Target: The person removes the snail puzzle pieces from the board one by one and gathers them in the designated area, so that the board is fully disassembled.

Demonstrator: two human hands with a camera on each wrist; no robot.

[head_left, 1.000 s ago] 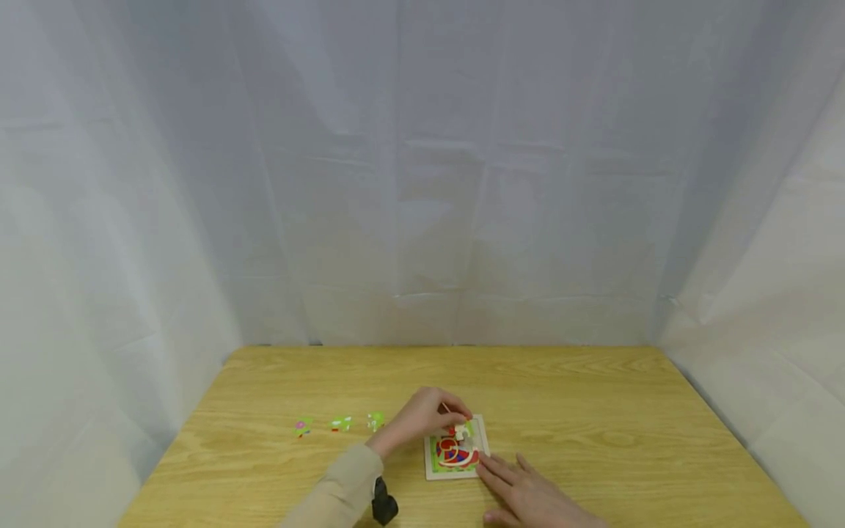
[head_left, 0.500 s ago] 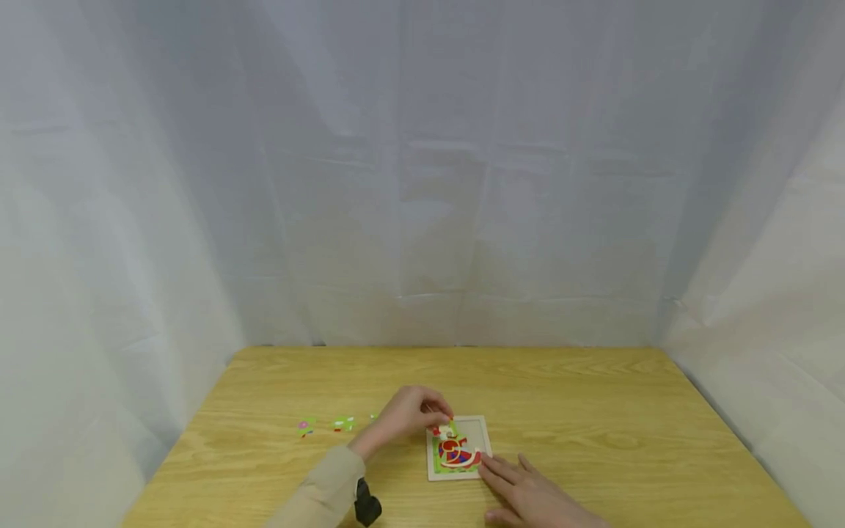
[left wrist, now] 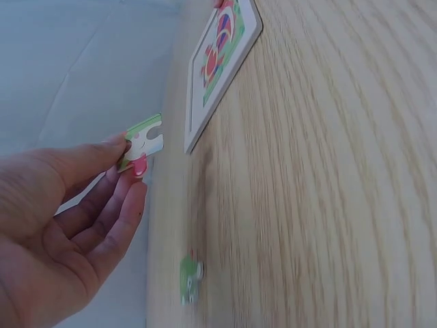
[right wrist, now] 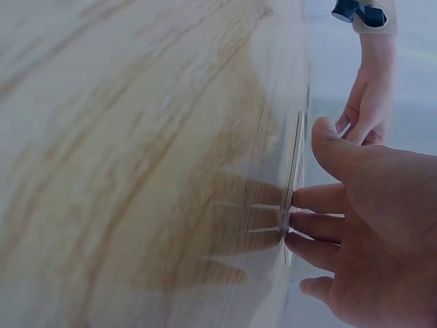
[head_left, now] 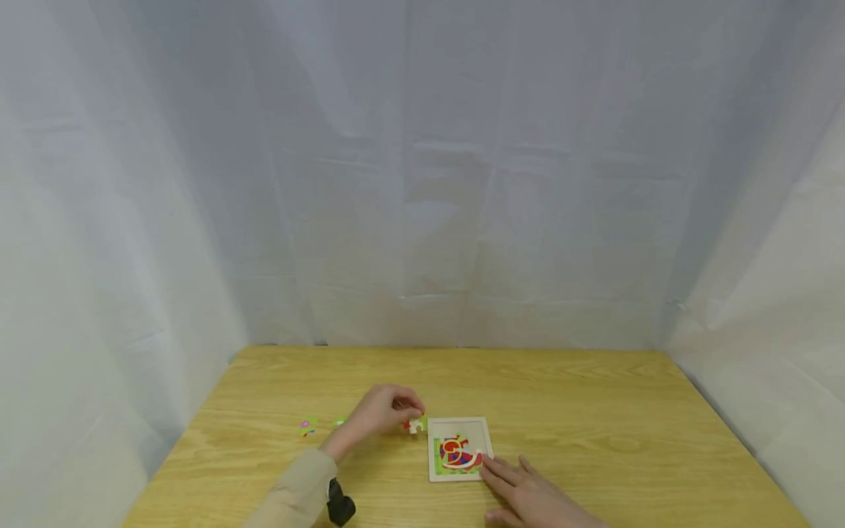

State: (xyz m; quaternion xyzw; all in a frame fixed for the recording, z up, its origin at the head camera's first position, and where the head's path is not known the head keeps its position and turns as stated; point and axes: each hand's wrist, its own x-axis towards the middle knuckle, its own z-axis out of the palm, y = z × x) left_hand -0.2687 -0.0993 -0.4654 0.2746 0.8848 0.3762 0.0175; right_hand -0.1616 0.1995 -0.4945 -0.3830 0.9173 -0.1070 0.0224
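Between thumb and fingers my left hand [head_left: 386, 409] pinches a jigsaw piece [left wrist: 143, 142] printed with a white face, pink and green, held up just left of the puzzle tray [head_left: 458, 421]. That tray is square with a pale wooden rim; joined red, blue and green pieces [head_left: 455, 454] fill its lower left part, while its top and right show bare base. My right hand [head_left: 528, 493] lies with fingers extended, fingertips touching the tray's lower right edge. The right wrist view shows those fingertips [right wrist: 295, 222] against the thin tray rim.
Left of the tray, a loose piece with a pink flower [head_left: 306, 425] lies on the wooden table [head_left: 581, 396]. Another green piece [left wrist: 189, 277] lies below my left hand in the left wrist view. White sheeting [head_left: 449, 220] encloses the table's back and sides.
My left hand has moved left from over the tray, carrying the jigsaw piece off it, so the tray's upper part now shows. My right hand has stayed at the tray's edge.
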